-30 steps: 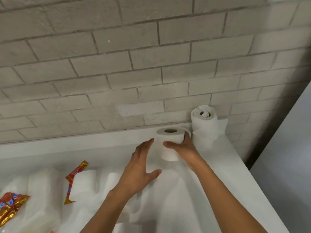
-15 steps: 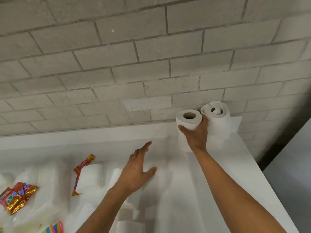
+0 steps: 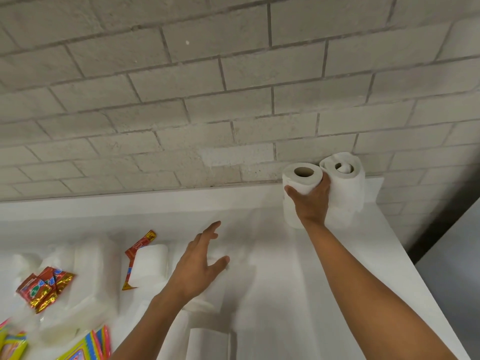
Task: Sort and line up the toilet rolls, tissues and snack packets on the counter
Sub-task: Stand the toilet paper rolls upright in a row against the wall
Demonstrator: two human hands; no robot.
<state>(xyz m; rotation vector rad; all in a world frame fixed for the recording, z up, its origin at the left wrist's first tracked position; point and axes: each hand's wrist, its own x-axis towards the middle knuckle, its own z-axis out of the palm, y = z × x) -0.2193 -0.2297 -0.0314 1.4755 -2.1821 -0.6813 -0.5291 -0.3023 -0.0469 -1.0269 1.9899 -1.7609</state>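
My right hand (image 3: 310,201) grips an upright white toilet roll (image 3: 301,178) at the back right of the white counter (image 3: 324,294), pressed against a second upright roll (image 3: 345,183) by the brick wall. My left hand (image 3: 200,266) hovers open, fingers spread, over several white rolls lying mid-counter; one lying roll (image 3: 149,263) is just left of it. A thin red snack packet (image 3: 137,249) lies beside that roll. Red and gold snack packets (image 3: 44,288) sit at the left, and colourful striped packets (image 3: 85,346) at the bottom left. White tissue packs (image 3: 85,276) lie between them.
The grey brick wall (image 3: 207,100) backs the counter. The counter's right edge (image 3: 405,258) drops to a dark gap, with a grey surface (image 3: 457,281) beyond it. Another white roll (image 3: 207,344) lies near the bottom edge.
My right hand carried the toilet roll back and right until it stood next to the roll at the wall. My left hand let go of it and stayed over the lying rolls.
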